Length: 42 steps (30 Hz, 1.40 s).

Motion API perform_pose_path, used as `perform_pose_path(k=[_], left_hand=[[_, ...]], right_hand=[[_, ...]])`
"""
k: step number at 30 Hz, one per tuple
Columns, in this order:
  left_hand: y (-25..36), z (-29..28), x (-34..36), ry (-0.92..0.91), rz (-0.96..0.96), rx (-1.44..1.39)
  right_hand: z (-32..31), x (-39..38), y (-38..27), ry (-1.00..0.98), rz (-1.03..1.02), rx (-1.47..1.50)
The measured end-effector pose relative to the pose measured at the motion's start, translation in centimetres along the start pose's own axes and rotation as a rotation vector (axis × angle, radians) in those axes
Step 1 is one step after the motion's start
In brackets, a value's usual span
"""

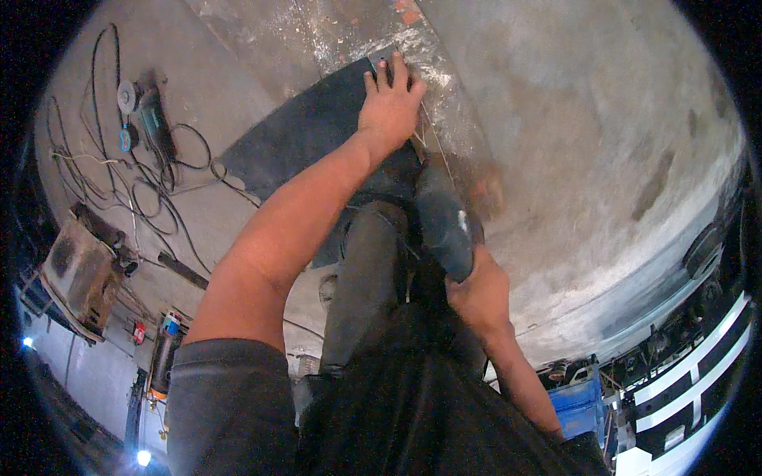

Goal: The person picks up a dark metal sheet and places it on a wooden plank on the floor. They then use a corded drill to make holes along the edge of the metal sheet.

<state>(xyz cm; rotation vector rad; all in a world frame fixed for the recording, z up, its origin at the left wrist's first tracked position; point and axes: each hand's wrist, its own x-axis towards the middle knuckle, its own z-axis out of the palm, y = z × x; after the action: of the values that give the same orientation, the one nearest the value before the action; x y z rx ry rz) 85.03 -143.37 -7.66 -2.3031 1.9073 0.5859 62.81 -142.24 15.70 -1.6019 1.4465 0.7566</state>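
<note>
A flat dark sheet (313,119) with a curved far edge lies on the floor in front of me. My left hand (394,99) rests on its far right corner, palm down with the fingers spread. Low on the right, my right hand (482,292) is wrapped round the rear end of an elongated blue-grey tool (443,218). The tool's front end points toward the sheet's right edge; its exact kind and working tip are hard to make out. Beside the tool, my trousered leg (367,266) reaches to the sheet's near side.
An angle grinder (155,131) lies at the far left among looped black cables (147,202). Nearer on the left are a rusty metal box (79,266) and a dark cylinder (165,353). A blue container (578,404) and white-barred rack (698,389) stand at the lower right.
</note>
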Motion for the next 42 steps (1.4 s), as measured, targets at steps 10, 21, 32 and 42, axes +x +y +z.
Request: perform_pose_path(k=[10,21,32,42], left_hand=[[0.0,-0.7,0.2,-0.020,0.000,-0.018],[-0.1,-0.5,0.3,-0.064,-0.029,0.023],[-2.8,-2.4,0.5,-0.048,0.045,-0.078],[-5.4,-3.8,3.6,0.066,0.008,-0.204]], right_hand=[[-0.8,0.6,0.0,-0.003,-0.020,-0.001],[-0.7,0.7,0.3,0.006,-0.075,-0.012],[-4.3,-3.3,0.3,-0.041,0.012,0.227],[-3.7,-0.9,-1.1,0.062,-0.054,0.227]])
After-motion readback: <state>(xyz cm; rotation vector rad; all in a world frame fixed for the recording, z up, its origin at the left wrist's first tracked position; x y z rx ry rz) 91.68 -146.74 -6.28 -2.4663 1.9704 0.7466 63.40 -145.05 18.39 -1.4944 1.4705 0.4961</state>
